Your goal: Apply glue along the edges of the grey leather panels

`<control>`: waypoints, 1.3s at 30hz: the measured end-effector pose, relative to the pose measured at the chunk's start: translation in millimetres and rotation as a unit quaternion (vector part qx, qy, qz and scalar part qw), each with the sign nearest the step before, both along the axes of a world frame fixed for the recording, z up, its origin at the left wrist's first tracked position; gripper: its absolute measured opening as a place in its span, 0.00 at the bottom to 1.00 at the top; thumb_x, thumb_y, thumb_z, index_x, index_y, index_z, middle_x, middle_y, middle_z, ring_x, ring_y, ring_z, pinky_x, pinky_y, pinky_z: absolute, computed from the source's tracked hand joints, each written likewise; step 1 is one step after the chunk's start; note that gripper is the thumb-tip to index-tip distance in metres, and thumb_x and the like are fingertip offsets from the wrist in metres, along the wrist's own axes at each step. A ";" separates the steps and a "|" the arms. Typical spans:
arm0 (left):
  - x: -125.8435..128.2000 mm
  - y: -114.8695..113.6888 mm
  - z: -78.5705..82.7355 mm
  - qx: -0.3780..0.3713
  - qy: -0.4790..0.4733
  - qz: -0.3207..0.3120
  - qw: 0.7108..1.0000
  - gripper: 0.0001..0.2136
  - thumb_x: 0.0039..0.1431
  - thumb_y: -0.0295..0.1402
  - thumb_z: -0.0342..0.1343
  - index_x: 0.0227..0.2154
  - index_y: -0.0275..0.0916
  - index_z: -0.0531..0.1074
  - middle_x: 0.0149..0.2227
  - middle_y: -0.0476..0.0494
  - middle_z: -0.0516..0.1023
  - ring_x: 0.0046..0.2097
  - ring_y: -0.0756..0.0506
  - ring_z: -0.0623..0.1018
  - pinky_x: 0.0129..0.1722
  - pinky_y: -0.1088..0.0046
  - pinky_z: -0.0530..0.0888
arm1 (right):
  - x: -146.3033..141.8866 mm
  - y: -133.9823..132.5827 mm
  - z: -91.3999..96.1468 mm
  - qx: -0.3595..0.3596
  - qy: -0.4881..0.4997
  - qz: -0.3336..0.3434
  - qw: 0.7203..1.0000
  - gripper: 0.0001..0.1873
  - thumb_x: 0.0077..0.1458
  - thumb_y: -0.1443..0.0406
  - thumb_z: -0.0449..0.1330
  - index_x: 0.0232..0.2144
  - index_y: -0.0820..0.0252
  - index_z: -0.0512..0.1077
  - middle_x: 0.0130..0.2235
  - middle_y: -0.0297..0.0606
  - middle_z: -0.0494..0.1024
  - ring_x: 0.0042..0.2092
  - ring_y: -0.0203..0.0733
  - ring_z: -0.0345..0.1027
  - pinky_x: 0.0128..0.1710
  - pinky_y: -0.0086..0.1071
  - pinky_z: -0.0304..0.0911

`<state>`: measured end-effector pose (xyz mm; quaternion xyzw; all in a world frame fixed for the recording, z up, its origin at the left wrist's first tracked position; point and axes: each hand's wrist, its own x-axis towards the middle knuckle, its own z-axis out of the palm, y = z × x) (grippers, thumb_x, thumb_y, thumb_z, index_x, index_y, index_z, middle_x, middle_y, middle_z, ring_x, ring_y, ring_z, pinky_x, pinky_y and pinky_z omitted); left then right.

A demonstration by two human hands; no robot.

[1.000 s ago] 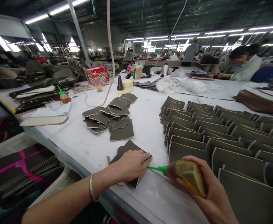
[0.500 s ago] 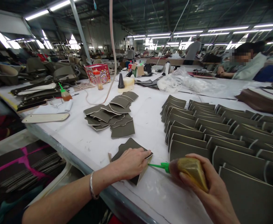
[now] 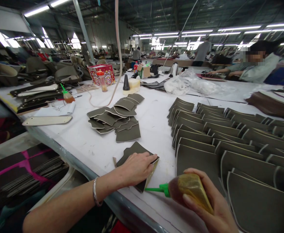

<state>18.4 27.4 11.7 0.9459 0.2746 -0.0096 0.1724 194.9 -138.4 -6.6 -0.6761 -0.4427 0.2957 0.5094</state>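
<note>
My left hand (image 3: 137, 168) holds a dark olive leather-like piece (image 3: 134, 149) down at the table's near edge. Its fingers are close together over the piece, the forefinger reaching the right corner; the thumb is hidden. A pale, shiny strip (image 3: 152, 172) runs along the piece's right edge. My right hand (image 3: 211, 197) is closed around a squeeze bottle (image 3: 189, 192) of amber liquid, tilted on its side. The bottle's thin green nozzle (image 3: 156, 189) points left, with its tip at the piece's lower corner.
Overlapping loose pieces (image 3: 117, 118) lie beyond my left hand. Rows of upright curved pieces (image 3: 244, 155) fill the right side. A second glue-like bottle (image 3: 67, 96), a red-lidded jar (image 3: 102, 82), a hanging hose (image 3: 119, 48) and plastic wrap (image 3: 192, 82) are farther back. A person (image 3: 258, 68) sits across.
My right hand has moved the bottle toward me and slightly left, its nozzle tip sliding down the piece's right edge to the lower corner. My left hand stays in place.
</note>
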 end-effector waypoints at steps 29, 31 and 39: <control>0.7 -0.7 -5.9 -0.021 -0.011 0.015 1.000 0.20 0.66 0.33 0.40 0.58 0.45 0.66 0.45 0.42 0.77 0.43 0.39 0.79 0.42 0.62 0.73 | 25.2 14.9 -5.7 0.021 -0.071 -0.066 0.995 0.28 0.51 0.48 0.65 0.50 0.50 0.65 0.43 0.33 0.73 0.39 0.45 0.70 0.39 0.31 0.63; 0.7 -0.3 -5.4 -0.026 -0.013 0.013 0.999 0.20 0.66 0.33 0.40 0.58 0.44 0.67 0.46 0.42 0.77 0.44 0.39 0.79 0.43 0.62 0.73 | 32.4 19.1 -6.1 0.042 -0.108 -0.075 0.990 0.28 0.51 0.48 0.65 0.50 0.50 0.65 0.44 0.34 0.72 0.40 0.45 0.69 0.39 0.31 0.64; 1.0 -0.1 -1.0 -0.044 -0.010 0.017 0.999 0.21 0.66 0.33 0.40 0.59 0.43 0.66 0.46 0.41 0.77 0.45 0.38 0.78 0.44 0.61 0.73 | 25.7 5.1 -13.3 -0.009 -0.064 -0.014 0.998 0.27 0.54 0.48 0.63 0.52 0.50 0.63 0.43 0.34 0.73 0.41 0.45 0.71 0.39 0.30 0.66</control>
